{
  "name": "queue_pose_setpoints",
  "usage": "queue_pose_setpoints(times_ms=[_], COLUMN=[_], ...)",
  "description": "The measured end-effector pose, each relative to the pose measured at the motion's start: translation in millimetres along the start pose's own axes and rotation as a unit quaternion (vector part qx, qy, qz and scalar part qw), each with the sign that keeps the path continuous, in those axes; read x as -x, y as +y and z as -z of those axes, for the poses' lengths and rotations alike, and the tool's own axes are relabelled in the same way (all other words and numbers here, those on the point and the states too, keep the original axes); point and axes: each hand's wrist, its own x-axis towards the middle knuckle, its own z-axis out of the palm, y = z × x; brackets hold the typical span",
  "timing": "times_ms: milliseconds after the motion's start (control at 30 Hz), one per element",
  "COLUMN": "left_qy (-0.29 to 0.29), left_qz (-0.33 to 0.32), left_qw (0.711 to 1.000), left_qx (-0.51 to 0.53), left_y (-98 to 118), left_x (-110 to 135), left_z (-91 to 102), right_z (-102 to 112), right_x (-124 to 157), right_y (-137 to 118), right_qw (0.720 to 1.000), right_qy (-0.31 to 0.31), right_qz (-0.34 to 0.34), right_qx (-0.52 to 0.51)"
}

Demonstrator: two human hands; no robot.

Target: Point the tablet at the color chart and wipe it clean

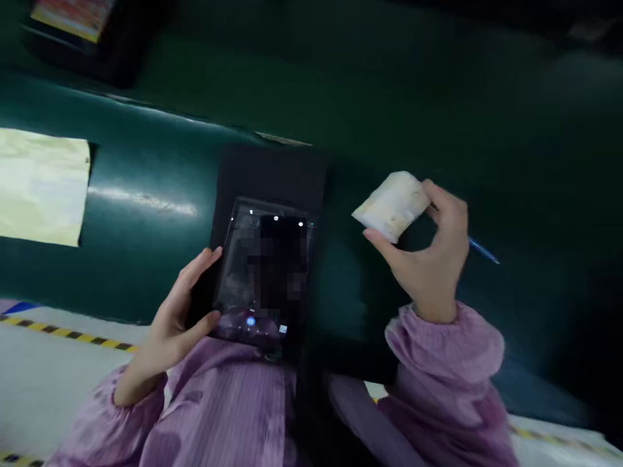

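My left hand (180, 305) grips the left edge of a black phone (263, 272), thumb and fingers wrapped round it, its lit screen facing me. My right hand (431, 250) pinches a small white folded cloth or pad (393, 204) between thumb and fingers, held above the dark green table (438, 104). A thin blue pen-like object (484, 251) sticks out behind the right hand. Both wrists wear pink striped sleeves. A black mat (272, 172) lies on the table under the phone.
A pale yellow paper sheet (41, 188) lies on the table at the left. A dark box with a colourful label (73, 16) sits at the far left corner. Below the table edge, a light floor with yellow-black tape (63, 333) shows.
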Motion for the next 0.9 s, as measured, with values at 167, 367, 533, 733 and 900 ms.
queue_pose_setpoints(times_ms=[167, 367, 533, 733, 900], left_qy=[-0.012, -0.007, -0.006, -0.045, -0.052], left_qz=[-0.019, -0.028, 0.011, -0.033, -0.053], left_qw=[0.999, 0.997, 1.000, 0.998, 0.997], left_qx=[0.041, 0.073, 0.013, -0.028, -0.025], left_y=[5.4, 7.2, 8.1, 6.8, 6.2], left_x=[2.1, 3.0, 2.2, -10.1, -20.3], left_z=[-4.8, -12.3, -18.9, -33.4, -44.5], right_z=[0.1, 1.6, 2.9, 1.8, 0.4], right_x=[2.3, 4.0, 4.6, 6.0, 4.9], right_y=[6.9, 4.2, -3.7, -11.5, -17.6], right_qw=[1.000, 0.999, 0.998, 0.996, 0.995], right_qy=[-0.009, -0.019, -0.002, 0.013, 0.032], right_qz=[-0.002, -0.029, -0.056, -0.070, -0.048], right_qx=[-0.005, -0.009, -0.010, -0.052, -0.082])
